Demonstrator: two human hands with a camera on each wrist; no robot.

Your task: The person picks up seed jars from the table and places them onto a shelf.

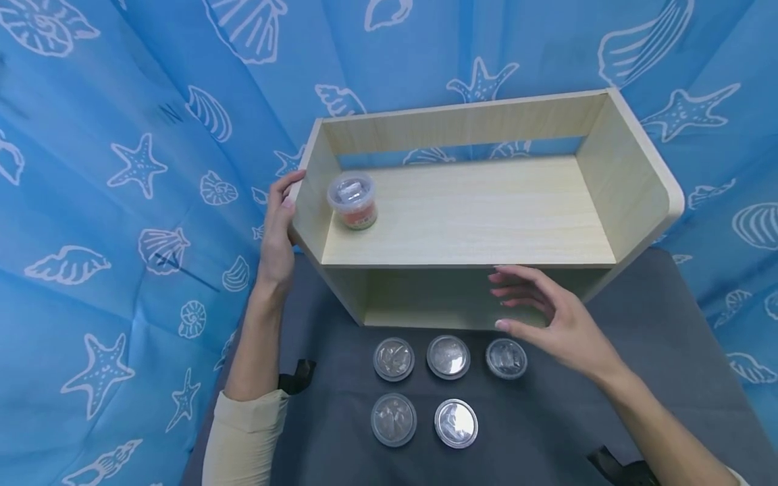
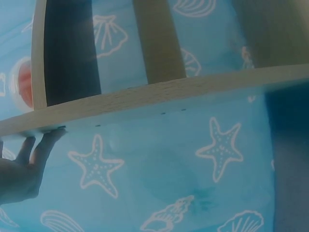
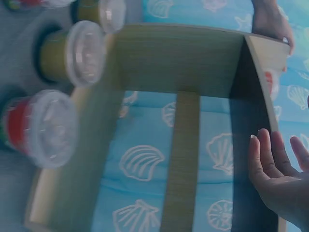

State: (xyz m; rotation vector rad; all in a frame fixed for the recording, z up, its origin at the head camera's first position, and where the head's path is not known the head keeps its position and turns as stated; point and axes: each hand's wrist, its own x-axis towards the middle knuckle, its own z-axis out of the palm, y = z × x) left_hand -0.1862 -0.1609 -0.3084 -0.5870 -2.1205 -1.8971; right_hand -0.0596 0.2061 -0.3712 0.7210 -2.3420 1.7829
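A two-tier pale wooden shelf (image 1: 486,209) stands tilted in the head view. My left hand (image 1: 281,233) rests against its left side panel; in the left wrist view the fingers (image 2: 41,150) touch that panel's outer face. A small clear-lidded tub with orange-red contents (image 1: 354,202) sits at the left end of the upper tier. My right hand (image 1: 562,320) is empty, its fingers loosely bent, in front of the middle board's right part. Just below it and to the left is the nearest lidded tub (image 1: 506,358) on the table.
Several more lidded tubs stand in two rows before the shelf, among them a front one (image 1: 456,423) and a back one (image 1: 394,359). In the right wrist view, a red tub (image 3: 41,126) and a yellow tub (image 3: 72,53) show. A blue shell-print curtain (image 1: 152,223) hangs behind the grey table (image 1: 535,439).
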